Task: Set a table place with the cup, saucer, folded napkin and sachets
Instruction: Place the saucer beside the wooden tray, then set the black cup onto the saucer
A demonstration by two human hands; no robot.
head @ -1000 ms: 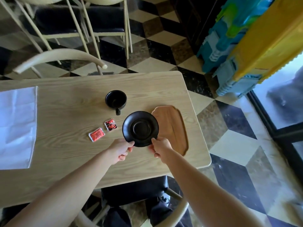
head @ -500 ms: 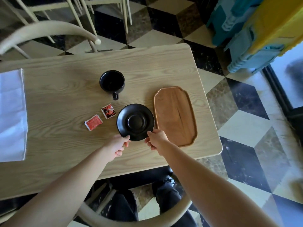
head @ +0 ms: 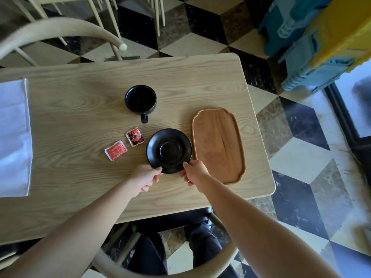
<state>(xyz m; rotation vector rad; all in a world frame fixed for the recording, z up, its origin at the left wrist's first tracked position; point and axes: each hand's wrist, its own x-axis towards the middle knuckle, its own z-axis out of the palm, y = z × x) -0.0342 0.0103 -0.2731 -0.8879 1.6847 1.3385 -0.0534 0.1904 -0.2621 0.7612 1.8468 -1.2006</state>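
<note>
1. A person's left hand point(head: 146, 176) and right hand point(head: 194, 171) pinch the near rim of a black saucer point(head: 169, 151) on a wooden table point(head: 80, 109), thumbs on top and fingers curled below the edge.
2. Whether the saucer lies flat on the table or is tipped up at the near side cannot be told from above.
3. The saucer sits just beside a wooden tray point(head: 218, 145); a push to the right would likely knock its rim against the tray's raised lip.
4. 2 red sachets point(head: 124, 144) lie just left of the saucer; a slide that way could sweep them out of place or trap 1 under the rim.
5. The black cup point(head: 140, 99) stands farther back, handle point(head: 144, 118) pointing toward the saucer; a forward shove could strike the handle and turn or tip the cup.
6. Both grips hold only the near edge, so a lift risks the far side dipping and the glazed saucer slipping free.
7. The white napkin point(head: 14, 137) lies well apart at the table's left edge, running out of frame; it looks spread rather than folded and is not yet at the place.
</note>
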